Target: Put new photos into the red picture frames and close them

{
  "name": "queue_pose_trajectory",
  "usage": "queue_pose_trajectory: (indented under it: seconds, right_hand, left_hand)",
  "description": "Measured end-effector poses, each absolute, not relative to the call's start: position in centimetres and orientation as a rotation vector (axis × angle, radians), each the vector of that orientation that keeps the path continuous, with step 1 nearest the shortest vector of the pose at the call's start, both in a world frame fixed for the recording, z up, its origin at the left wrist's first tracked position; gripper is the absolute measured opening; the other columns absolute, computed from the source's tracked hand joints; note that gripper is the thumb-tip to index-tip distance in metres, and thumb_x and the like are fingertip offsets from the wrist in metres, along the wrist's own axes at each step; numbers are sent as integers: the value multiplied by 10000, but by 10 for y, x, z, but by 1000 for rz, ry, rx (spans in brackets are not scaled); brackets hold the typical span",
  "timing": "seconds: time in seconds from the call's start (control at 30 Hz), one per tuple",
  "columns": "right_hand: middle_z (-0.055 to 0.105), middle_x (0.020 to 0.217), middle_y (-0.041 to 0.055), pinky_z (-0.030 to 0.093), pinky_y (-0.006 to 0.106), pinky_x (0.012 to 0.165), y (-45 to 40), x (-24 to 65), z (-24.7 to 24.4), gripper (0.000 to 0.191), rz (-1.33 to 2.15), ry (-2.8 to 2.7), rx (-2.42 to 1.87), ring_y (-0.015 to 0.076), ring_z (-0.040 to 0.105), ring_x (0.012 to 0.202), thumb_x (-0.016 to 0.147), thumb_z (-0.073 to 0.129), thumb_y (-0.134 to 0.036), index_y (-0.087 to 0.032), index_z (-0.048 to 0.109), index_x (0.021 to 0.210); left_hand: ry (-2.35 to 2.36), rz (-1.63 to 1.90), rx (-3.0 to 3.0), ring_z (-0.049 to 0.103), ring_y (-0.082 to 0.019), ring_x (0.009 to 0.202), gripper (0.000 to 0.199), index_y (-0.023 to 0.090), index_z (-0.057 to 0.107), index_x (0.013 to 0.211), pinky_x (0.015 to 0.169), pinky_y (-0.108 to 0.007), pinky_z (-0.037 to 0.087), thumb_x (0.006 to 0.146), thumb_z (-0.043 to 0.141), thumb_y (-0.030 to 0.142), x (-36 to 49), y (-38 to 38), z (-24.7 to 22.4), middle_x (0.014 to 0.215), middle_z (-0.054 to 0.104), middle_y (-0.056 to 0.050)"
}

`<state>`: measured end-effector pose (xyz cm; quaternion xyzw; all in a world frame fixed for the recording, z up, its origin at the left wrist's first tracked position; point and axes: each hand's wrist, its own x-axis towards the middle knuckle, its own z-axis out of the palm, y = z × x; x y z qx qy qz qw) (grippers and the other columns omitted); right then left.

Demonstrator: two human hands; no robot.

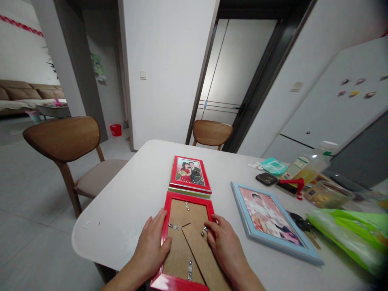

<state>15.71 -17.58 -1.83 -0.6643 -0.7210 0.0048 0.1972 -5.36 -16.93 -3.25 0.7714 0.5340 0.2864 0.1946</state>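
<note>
White table (127, 194) in dining room; face-down red frame (184, 238) between left hand (153, 246) and right hand (222, 242), both flat, grasping nothing, fingers on back clips.

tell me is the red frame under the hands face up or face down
Face down: the red frame shows its brown backing board, metal clips and folded stand; the left hand and right hand rest on its sides.
</note>
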Motion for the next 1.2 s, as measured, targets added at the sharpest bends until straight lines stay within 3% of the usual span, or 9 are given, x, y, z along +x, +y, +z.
queue_pose_trajectory:
  seconds: [0.2, 0.37, 0.57, 0.8, 0.97, 1.07, 1.2]
  right_hand:
    - [572, 1002, 101, 392, 361, 795, -175, 145, -10, 251, -38, -2070, -1805, 224, 495, 931, 738, 446, -150, -171, 611, 926]
    - [588, 892, 60, 382, 289, 773, -166, 101, 0, 196, 170, -2208, -1580, 169, 505, 855, 779, 439, -177, -191, 627, 833]
    - [560, 767, 52, 373, 256, 694, -153, 75, -4, 166, 164, -2263, -1575, 159, 492, 766, 779, 453, -179, -179, 616, 747]
    - [550, 868, 71, 359, 277, 745, -142, 96, -7, 222, 35, -2138, -1699, 171, 479, 831, 815, 387, -203, -160, 577, 920]
    - [544, 841, 92, 359, 312, 705, -128, 109, -11, 230, -17, -2073, -1797, 209, 468, 828, 797, 398, -212, -157, 606, 877]
    - [551, 853, 88, 366, 321, 691, -127, 107, -11, 252, 2, -2094, -1789, 217, 470, 831, 790, 400, -206, -179, 597, 945]
    - [539, 1014, 91, 367, 331, 795, -145, 114, -1, 350, 85, -2181, -1692, 204, 461, 940, 755, 433, -161, -172, 513, 1095]
  left_hand:
    - [1507, 826, 2168, 325, -226, 1166, 589, 124, 288, 1260, 994, -431, 215, 684, 410, 113, -52, -170, -33, 1286, 357, -96]
    - [1513, 859, 2175, 349, -223, 1150, 563, 140, 293, 1256, 984, -432, 240, 706, 407, 117, -52, -171, -33, 1271, 376, -99]
    - [1516, 880, 2198, 359, -214, 1147, 520, 134, 321, 1242, 982, -427, 252, 728, 395, 126, -52, -170, -36, 1261, 393, -98]
    - [1516, 895, 2166, 355, -226, 1148, 553, 139, 321, 1247, 987, -432, 239, 702, 411, 124, -53, -170, -38, 1269, 385, -89]
    - [1512, 882, 2168, 354, -225, 1147, 555, 147, 326, 1243, 987, -429, 234, 696, 413, 124, -53, -170, -36, 1270, 384, -81]
    - [1525, 859, 2169, 352, -219, 1149, 543, 130, 331, 1237, 989, -426, 232, 701, 413, 126, -53, -170, -34, 1268, 384, -93]
    - [1518, 854, 2176, 338, -217, 1158, 551, 134, 313, 1246, 989, -422, 232, 705, 417, 126, -53, -171, -34, 1274, 375, -97]
